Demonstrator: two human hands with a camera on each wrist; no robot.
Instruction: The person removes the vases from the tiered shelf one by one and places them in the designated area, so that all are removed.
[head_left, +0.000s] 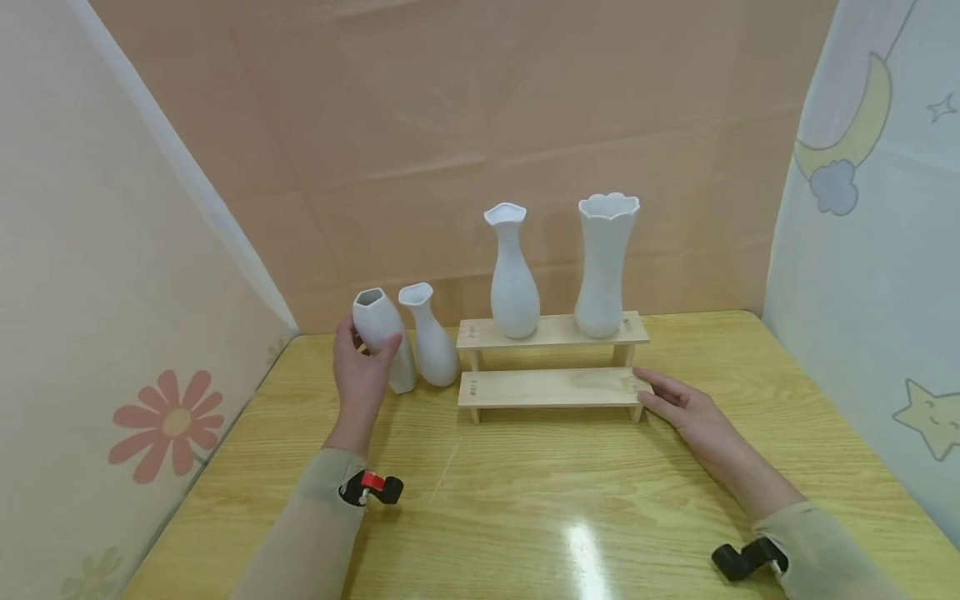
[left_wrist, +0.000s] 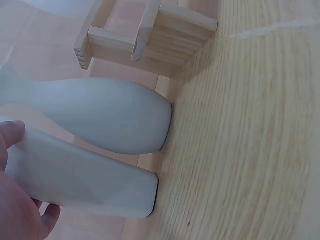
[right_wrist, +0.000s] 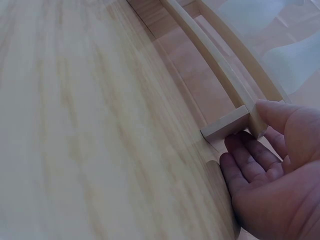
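A white angular vase (head_left: 384,333) with a faceted mouth stands at the left, its base (left_wrist: 153,195) at the tabletop. My left hand (head_left: 360,371) grips it near the top, thumb on one side and fingers round the other. Close on its right is a white narrow-necked vase (head_left: 435,348). My right hand (head_left: 693,421) holds the right end of the lower board (head_left: 551,387) of a two-step wooden stand. In the right wrist view, the thumb touches the board end and the curled fingers (right_wrist: 245,155) lie by the stand's leg (right_wrist: 226,124).
On the stand's upper board (head_left: 557,327) are two more white vases: a slim-necked one (head_left: 515,292) and a tall one with a scalloped rim (head_left: 602,271). Behind the wooden table (head_left: 510,500) hangs a plain backdrop (head_left: 450,125), with patterned cloth sheets at both sides.
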